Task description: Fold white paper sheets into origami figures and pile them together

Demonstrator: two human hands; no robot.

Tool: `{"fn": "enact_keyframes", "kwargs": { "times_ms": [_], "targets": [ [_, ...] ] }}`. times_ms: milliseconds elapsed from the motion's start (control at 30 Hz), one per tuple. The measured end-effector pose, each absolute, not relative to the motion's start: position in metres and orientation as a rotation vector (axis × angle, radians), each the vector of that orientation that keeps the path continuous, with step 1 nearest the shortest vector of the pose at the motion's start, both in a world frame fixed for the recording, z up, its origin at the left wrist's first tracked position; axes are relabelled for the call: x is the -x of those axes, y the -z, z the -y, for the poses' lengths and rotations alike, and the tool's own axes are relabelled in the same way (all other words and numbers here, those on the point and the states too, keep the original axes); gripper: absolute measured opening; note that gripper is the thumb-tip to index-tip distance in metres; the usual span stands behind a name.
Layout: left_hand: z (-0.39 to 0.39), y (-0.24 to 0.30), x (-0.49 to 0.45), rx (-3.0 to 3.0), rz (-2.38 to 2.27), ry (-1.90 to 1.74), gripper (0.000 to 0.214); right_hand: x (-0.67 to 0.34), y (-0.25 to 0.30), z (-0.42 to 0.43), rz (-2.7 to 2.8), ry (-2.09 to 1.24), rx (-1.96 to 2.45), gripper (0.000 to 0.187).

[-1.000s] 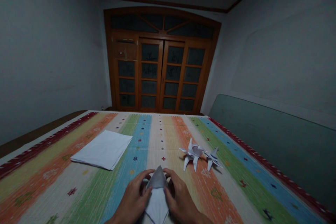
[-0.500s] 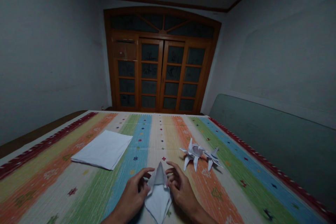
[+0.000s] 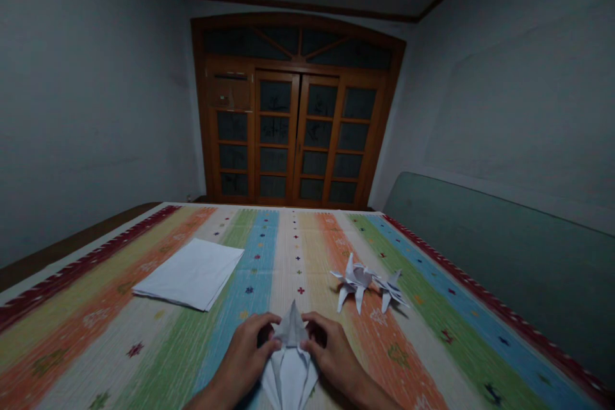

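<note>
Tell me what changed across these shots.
The left hand and right hand, spread apart a moment ago, have closed back onto both sides of the folded paper, just below its tip. The paper stack and origami figures stayed put.

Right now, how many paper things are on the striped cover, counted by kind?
Standing origami figures: 2
Stack of white paper: 1
Folded paper piece between left hand and right hand: 1
Total: 4
</note>
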State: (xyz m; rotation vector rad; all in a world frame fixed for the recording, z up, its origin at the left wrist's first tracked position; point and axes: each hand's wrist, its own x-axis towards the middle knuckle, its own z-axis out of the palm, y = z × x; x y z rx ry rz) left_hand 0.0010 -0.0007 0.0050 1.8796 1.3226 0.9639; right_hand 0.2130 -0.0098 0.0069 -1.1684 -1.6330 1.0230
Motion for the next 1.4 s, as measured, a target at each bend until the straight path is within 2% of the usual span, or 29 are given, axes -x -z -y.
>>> {"fn": "enact_keyframes", "kwargs": {
  "times_ms": [200, 567, 633, 700, 833, 1000, 1133, 1233, 1400],
  "targets": [
    [0.006, -0.009, -0.007, -2.021, -1.346, -0.904, 0.009, -0.213, 0.000, 0.012, 1.712, -0.873, 1.143, 0.024],
    [0.006, -0.009, -0.012, -2.174, -1.431, -0.773, 0.007, -0.212, 0.004, 0.015, 1.883, -0.669, 1.175, 0.015],
    [0.007, -0.008, -0.013, -2.198, -1.445, -0.736, 0.003, -0.214, 0.015, 0.014, 1.873, -0.648, 1.185, 0.018],
    [0.008, -0.006, -0.014, -2.227, -1.455, -0.697, 0.009, -0.215, 0.026, 0.013, 1.851, -0.617, 1.204, 0.024],
    [0.011, -0.001, -0.017, -2.287, -1.480, -0.648, 0.022, -0.219, 0.040, 0.012, 1.880, -0.608, 1.163, 0.050],
    [0.009, -0.003, -0.007, -2.279, -1.337, -0.717, 0.021, -0.225, 0.032, 0.014, 1.926, -0.694, 1.064, 0.070],
    [0.005, -0.015, 0.008, -2.224, -1.060, -0.675, 0.031, -0.224, 0.019, 0.017, 1.947, -0.735, 1.078, 0.069],
    [0.005, -0.022, 0.009, -2.199, -1.088, -0.635, 0.039, -0.221, 0.012, 0.018, 1.960, -0.700, 1.073, 0.067],
    [0.009, -0.023, -0.002, -2.203, -1.231, -0.616, 0.033, -0.217, 0.011, 0.018, 1.984, -0.630, 1.083, 0.055]
  ]
}}
